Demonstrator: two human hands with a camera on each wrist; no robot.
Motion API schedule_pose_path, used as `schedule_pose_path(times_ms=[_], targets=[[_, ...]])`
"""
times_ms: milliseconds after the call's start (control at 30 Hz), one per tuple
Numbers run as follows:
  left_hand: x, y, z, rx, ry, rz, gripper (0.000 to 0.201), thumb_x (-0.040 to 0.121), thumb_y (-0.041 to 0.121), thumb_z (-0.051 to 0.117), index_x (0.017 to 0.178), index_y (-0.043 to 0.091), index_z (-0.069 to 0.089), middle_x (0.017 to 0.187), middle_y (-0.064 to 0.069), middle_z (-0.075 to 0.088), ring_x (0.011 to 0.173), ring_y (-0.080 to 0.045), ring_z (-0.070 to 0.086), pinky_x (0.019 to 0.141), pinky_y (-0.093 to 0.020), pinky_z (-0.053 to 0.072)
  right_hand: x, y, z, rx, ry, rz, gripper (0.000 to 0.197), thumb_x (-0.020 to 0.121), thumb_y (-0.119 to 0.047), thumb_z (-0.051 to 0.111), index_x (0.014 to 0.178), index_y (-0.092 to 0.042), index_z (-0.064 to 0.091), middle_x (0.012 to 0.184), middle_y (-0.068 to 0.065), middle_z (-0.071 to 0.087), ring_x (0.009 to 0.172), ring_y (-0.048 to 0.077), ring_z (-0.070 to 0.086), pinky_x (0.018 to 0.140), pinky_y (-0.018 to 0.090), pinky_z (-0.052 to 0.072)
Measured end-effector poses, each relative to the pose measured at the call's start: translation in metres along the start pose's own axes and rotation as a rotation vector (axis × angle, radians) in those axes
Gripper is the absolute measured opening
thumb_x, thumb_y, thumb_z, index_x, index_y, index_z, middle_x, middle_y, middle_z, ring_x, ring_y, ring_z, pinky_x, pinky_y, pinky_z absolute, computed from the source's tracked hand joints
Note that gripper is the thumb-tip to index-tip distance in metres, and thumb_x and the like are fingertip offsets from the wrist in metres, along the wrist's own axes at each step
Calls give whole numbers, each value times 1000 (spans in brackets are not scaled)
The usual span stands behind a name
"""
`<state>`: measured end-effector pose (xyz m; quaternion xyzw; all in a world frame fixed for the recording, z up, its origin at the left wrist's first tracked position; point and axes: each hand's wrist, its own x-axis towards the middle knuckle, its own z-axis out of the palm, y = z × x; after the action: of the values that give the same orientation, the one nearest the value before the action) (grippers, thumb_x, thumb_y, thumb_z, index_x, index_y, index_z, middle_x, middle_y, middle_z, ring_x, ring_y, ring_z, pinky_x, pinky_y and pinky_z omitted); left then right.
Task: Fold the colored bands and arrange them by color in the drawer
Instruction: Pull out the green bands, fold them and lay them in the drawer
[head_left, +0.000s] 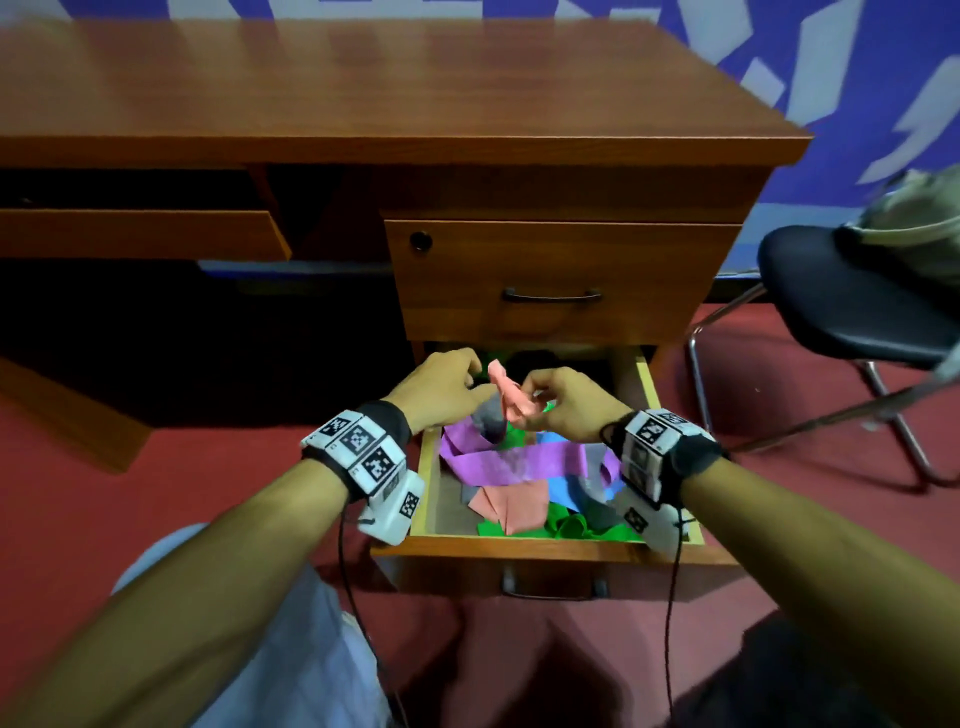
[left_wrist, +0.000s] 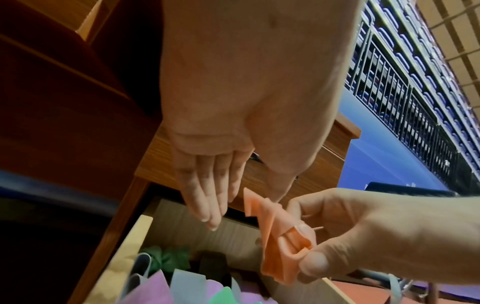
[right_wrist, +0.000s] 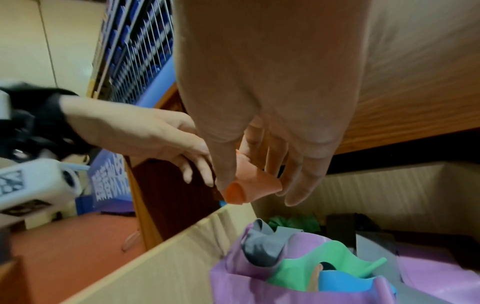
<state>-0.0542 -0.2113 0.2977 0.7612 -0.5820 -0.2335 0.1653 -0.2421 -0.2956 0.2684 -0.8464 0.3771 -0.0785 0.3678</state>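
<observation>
A folded orange band (head_left: 511, 397) hangs above the back of the open drawer (head_left: 429, 483), pinched between the thumb and fingers of my right hand (head_left: 535, 396). The left wrist view shows the same band (left_wrist: 272, 242) crumpled in that right hand (left_wrist: 307, 248). My left hand (head_left: 465, 374) hovers just left of the band with its fingers (left_wrist: 215, 205) straight and holding nothing. In the right wrist view the band (right_wrist: 265, 186) curls under my right hand (right_wrist: 249, 176), and the left hand (right_wrist: 197, 164) reaches in beside it. Loose purple (head_left: 514, 460), orange (head_left: 506, 506), green (head_left: 566, 525), blue (head_left: 566, 486) and grey (head_left: 491, 415) bands fill the drawer.
A shut drawer with a dark handle (head_left: 550, 296) sits right above the open one, under the wooden desk top (head_left: 363, 88). A black chair (head_left: 841, 306) stands to the right on the red carpet (head_left: 779, 545). My knees are below the drawer front.
</observation>
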Motion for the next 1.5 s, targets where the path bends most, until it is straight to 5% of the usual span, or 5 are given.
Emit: schedule_pose_path(times_ms=[367, 500, 700, 1000, 1500], targets=[[-20, 18, 11, -259, 133, 187, 23, 88, 14, 77, 110, 15, 69, 81, 12, 65, 59, 6, 55, 63, -8, 40, -42, -2, 11, 89, 176, -188, 21, 80, -7, 76, 98, -15, 67, 99, 4, 64, 89, 18, 60, 81, 30, 48], [-21, 16, 20, -183, 240, 182, 44, 87, 28, 79, 121, 22, 52, 107, 8, 59, 66, -4, 63, 68, -22, 51, -46, 2, 21, 138, 188, -166, 19, 83, -19, 76, 100, -13, 69, 94, 2, 66, 86, 20, 62, 78, 37, 52], [-17, 24, 25, -44, 152, 298, 6, 95, 23, 68, 97, 17, 65, 95, 3, 64, 83, -13, 59, 81, -42, 53, -47, 7, 10, 195, 188, -176, 11, 82, -13, 78, 92, -12, 75, 95, 2, 65, 86, 18, 64, 82, 36, 53], [-18, 21, 16, 115, 186, 151, 8, 97, 16, 48, 94, 20, 55, 90, 0, 63, 85, -26, 63, 74, -45, 55, -51, 5, -5, 159, 228, -168, 13, 89, -17, 73, 100, -18, 80, 111, -2, 71, 102, 8, 64, 79, 4, 44], [-10, 10, 5, 114, 47, -190, 13, 76, 6, 47, 73, 12, 58, 98, -13, 69, 89, -37, 67, 70, -37, 56, -48, -7, 0, 181, 429, -328, 23, 95, -17, 66, 116, -19, 75, 110, -4, 68, 102, 4, 62, 83, 14, 48]])
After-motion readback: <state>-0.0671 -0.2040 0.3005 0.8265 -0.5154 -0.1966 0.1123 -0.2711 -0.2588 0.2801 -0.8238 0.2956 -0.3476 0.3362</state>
